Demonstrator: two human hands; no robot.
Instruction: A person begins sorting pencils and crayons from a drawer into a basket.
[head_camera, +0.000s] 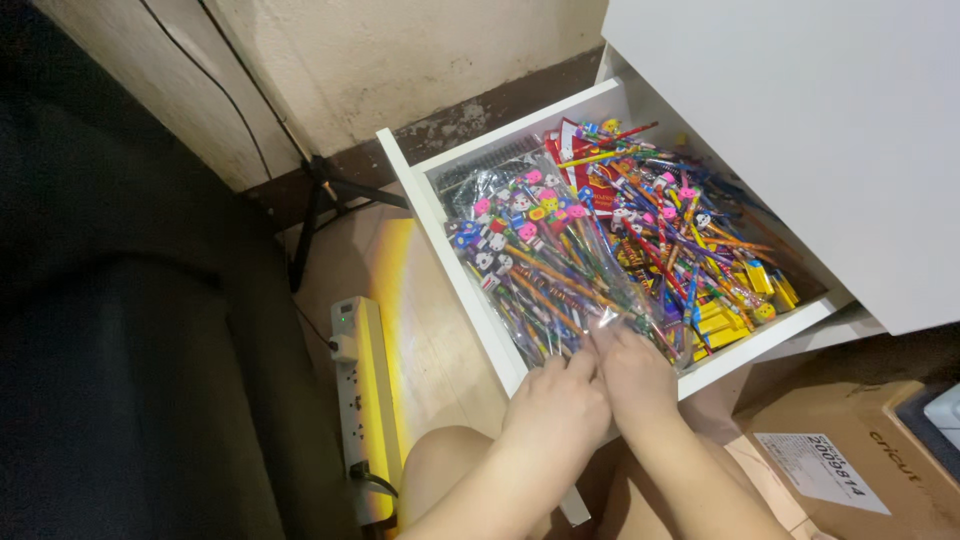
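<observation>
Left hand (556, 408): at the drawer's near edge, fingers curled onto the near end of the clear plastic bag, pinching it
Right hand (632, 375): just beside the left, touching it, fingers bent and gripping the same end of the bag
Clear plastic bag of pencils (535, 262): lies along the left side of the white drawer (432, 215), pencils with figure toppers inside
Loose pencils (690, 250): heaped across the drawer's right half
Power strip (363, 400): on the floor left of the drawer
Cardboard box (860, 470): lower right
</observation>
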